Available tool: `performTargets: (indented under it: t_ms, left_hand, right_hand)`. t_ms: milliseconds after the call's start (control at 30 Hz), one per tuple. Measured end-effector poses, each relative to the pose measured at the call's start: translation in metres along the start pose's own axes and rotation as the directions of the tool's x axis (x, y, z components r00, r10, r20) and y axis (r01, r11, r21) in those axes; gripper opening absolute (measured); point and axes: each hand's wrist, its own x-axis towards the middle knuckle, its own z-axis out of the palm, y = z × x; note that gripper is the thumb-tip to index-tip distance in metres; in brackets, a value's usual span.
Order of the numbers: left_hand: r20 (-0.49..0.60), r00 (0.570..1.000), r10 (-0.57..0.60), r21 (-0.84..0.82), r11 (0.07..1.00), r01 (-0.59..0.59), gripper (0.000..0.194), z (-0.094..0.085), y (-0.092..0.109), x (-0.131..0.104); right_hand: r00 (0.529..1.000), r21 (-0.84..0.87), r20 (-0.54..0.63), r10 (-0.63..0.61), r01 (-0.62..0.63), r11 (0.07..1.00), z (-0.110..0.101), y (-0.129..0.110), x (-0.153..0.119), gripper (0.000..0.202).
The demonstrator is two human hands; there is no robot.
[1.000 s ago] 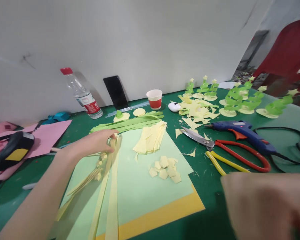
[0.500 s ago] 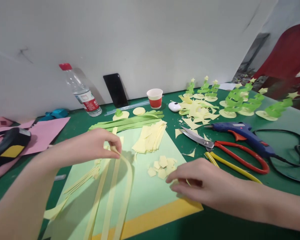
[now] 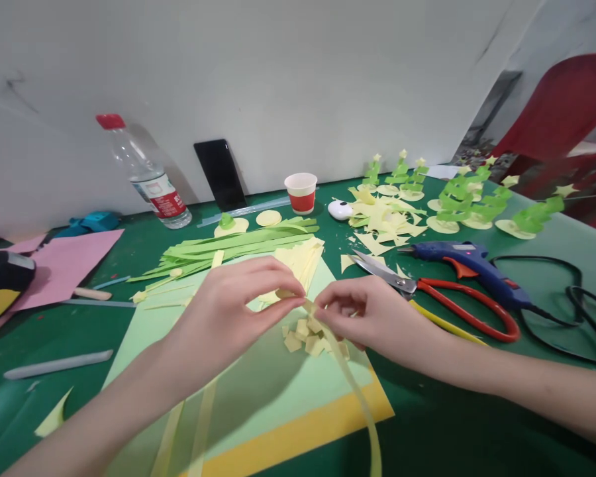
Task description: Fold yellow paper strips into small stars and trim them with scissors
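Both my hands meet over the pale green sheet (image 3: 258,397), each pinching the upper end of one long yellow paper strip (image 3: 353,384). My left hand (image 3: 251,301) is closed on the strip's tip; my right hand (image 3: 360,310) grips it just beside, fingers curled. From there the strip droops down past the sheet's yellow edge. Under the hands lies a small heap of folded yellow paper pentagons (image 3: 305,336). Behind them, a bundle of short yellow strips (image 3: 305,255) is partly hidden by my left hand. Two more long strips (image 3: 203,424) lie beneath my left forearm.
Red-handled scissors (image 3: 457,298) and a blue glue gun (image 3: 469,262) with a black cord lie on the right. Paper scraps (image 3: 385,218), green paper plants with stars (image 3: 464,199), a paper cup (image 3: 301,199), a phone (image 3: 220,173) and a bottle (image 3: 153,185) stand farther back.
My left hand has moved right, carrying the yellow strip to my right hand. The right hand, which held nothing over the pentagons, now pinches the strip too. The view has shifted slightly.
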Motion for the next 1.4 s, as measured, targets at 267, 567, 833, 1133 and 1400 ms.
performTargets:
  t_ms: [267,567,833,1133,1400]
  left_hand:
    - [-0.31,0.914,-0.262,0.016,0.96,0.28,0.019,-0.006,0.006,0.007]
    - [-0.054,0.862,-0.504,-0.498,0.762,0.414,0.017,0.013,0.008,0.006]
    - [-0.196,0.753,-0.628,-0.703,0.625,0.339,0.023,0.003,-0.017,0.015]
    - [-0.305,0.917,-0.255,-0.376,0.917,0.13,0.014,0.008,0.01,0.002]
    - [-0.325,0.924,-0.201,-0.361,0.929,0.075,0.015,0.02,0.015,-0.003]
  right_hand:
    - [0.997,0.176,-0.024,0.068,-0.062,0.982,-0.003,-0.01,-0.004,0.011]
    - [0.999,0.261,-0.006,0.044,-0.041,0.964,0.002,-0.018,-0.012,0.016]
    - [0.993,0.301,-0.009,0.118,-0.11,0.947,-0.002,-0.017,-0.009,0.016]
    - [0.992,0.365,-0.071,0.102,-0.069,0.928,-0.001,-0.014,-0.008,0.015]
    - [0.988,0.706,-0.154,-0.021,0.125,0.697,-0.007,-0.016,-0.008,0.025]
